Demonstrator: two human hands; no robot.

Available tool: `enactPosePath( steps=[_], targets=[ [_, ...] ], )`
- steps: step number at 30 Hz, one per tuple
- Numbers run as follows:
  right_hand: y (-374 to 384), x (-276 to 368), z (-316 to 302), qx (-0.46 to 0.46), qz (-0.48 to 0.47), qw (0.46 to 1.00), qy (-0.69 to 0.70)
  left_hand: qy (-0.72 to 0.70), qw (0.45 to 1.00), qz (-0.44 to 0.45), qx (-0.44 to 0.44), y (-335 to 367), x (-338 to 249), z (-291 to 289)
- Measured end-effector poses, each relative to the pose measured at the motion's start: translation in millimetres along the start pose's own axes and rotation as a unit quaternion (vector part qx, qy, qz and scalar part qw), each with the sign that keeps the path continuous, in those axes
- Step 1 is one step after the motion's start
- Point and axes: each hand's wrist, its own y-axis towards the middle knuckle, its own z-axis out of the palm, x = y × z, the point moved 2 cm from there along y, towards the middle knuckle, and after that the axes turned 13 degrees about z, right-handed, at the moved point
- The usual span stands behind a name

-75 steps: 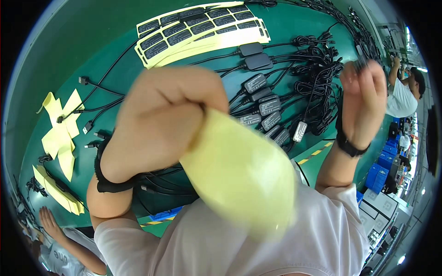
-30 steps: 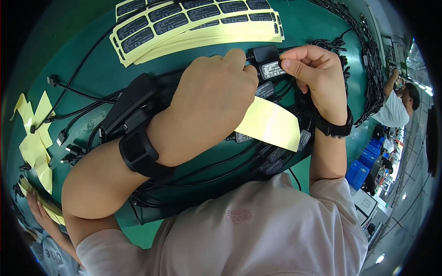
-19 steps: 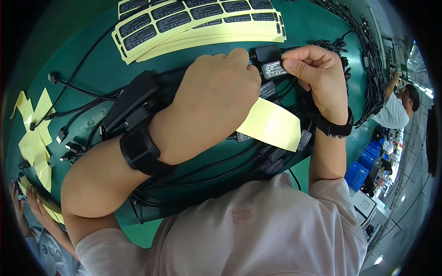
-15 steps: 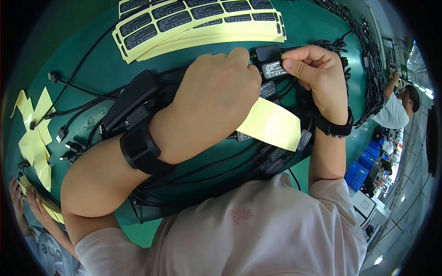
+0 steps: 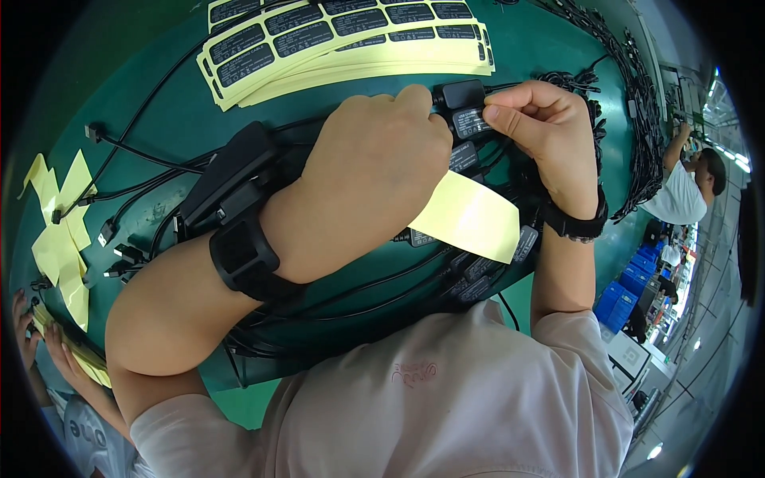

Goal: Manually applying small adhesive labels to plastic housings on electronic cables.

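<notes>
My right hand (image 5: 546, 131) pinches the edge of a black printed label (image 5: 471, 122) between thumb and forefinger. The label lies against a small black cable box, beside another black box (image 5: 464, 94). Just left of it, my left hand (image 5: 386, 151) is closed in a fist, its fingertips hidden under the hand. A yellow backing strip (image 5: 472, 217) comes out from beneath the fist, apparently held in it. Below the right hand's label sits a labelled black cable box (image 5: 464, 156). Several more labelled boxes (image 5: 476, 288) lie nearer my body.
Stacked yellow sheets of black labels (image 5: 343, 48) lie at the far side of the green table (image 5: 151, 211). Loose black cables (image 5: 159, 163) and crumpled yellow backing scraps (image 5: 60, 239) are at left. Bundled cables (image 5: 637, 111) line the right edge. Another person's hands (image 5: 68, 350) hold yellow strips at lower left.
My right hand has shifted slightly left and tilted, and the label now lies closer against the box. My left hand has hardly moved.
</notes>
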Motion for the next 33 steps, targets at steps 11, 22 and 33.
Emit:
enactPosePath(
  steps=[11,22,33],
  targets=[
    [1,2,-2,-0.122,-0.06,0.955,-0.264,-0.008,1.0,0.005,0.007,1,-1,0],
    [-1,-12,3,-0.105,-0.084,0.967,-0.218,-0.027,0.999,-0.02,-0.014,2,1,1],
    [-14,-2,-16,-0.182,-0.124,0.961,-0.167,-0.033,0.999,-0.001,-0.02,1,0,2]
  ],
)
